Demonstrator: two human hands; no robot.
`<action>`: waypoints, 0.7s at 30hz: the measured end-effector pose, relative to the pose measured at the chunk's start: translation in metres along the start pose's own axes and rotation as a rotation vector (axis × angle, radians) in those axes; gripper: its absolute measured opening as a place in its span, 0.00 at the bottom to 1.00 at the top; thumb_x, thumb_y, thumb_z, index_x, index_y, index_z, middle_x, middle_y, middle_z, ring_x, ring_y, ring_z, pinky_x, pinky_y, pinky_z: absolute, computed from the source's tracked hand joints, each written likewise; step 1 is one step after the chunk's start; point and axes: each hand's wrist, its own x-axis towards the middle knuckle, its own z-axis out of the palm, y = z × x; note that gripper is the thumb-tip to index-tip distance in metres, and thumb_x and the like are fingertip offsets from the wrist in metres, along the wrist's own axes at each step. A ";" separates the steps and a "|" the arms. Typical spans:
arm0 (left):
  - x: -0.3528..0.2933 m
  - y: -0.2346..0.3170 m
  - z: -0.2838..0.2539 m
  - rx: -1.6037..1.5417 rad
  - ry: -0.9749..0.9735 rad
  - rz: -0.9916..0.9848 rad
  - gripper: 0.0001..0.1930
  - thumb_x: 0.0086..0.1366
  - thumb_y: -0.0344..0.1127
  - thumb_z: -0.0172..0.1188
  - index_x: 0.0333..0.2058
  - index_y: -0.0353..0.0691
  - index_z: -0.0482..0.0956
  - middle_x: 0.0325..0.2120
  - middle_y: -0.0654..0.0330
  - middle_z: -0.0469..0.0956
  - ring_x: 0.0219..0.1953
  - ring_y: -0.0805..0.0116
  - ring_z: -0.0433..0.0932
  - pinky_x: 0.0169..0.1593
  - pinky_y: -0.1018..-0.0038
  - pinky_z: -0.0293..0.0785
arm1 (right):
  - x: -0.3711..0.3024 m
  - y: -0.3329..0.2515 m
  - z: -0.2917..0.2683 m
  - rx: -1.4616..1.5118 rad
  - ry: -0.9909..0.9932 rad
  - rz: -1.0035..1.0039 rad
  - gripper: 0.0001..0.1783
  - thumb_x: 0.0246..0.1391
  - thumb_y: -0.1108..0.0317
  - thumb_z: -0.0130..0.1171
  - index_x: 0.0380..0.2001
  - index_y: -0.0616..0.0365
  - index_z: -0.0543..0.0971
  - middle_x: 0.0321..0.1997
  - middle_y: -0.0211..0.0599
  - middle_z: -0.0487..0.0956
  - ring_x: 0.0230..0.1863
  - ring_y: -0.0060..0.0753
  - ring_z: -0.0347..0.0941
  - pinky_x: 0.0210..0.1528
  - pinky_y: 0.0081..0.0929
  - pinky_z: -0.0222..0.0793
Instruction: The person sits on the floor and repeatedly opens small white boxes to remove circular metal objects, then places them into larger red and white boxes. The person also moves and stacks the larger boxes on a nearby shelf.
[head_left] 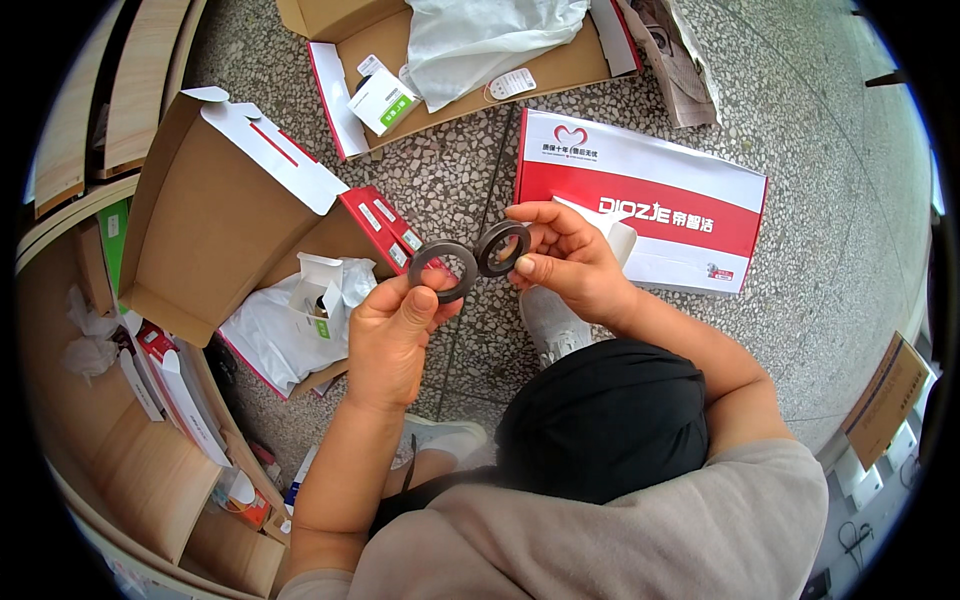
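My left hand point(388, 335) pinches a dark grey ring point(468, 268), broad and flat, between thumb and fingers. Beside it, my right hand point(585, 265) grips a second dark ring point(486, 250), which looks slightly smaller and is tilted. Both rings are held up over the speckled floor, edges very close; whether they touch I cannot tell. Just past my right hand lies a closed white and red carton point(650, 185), with a white object point(618, 240) partly hidden behind the hand. Left of my left hand sits a small open white box point(316, 287) on white plastic wrapping.
An open brown carton point(235, 190) stands at the left, with a red and white flap. Farther off, another open carton point(555, 75) holds a white bag point(490, 45) and a small white-green box point(383, 100). Wooden shelving point(130, 450) runs along the left; brown paper point(680, 75) lies at the back.
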 end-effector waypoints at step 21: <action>0.003 0.000 -0.005 -0.025 0.010 -0.012 0.13 0.58 0.37 0.60 0.38 0.35 0.75 0.35 0.59 0.77 0.37 0.70 0.77 0.43 0.72 0.75 | 0.000 -0.003 0.001 -0.055 0.040 0.103 0.18 0.50 0.77 0.58 0.45 0.62 0.69 0.34 0.30 0.76 0.34 0.17 0.71 0.37 0.17 0.69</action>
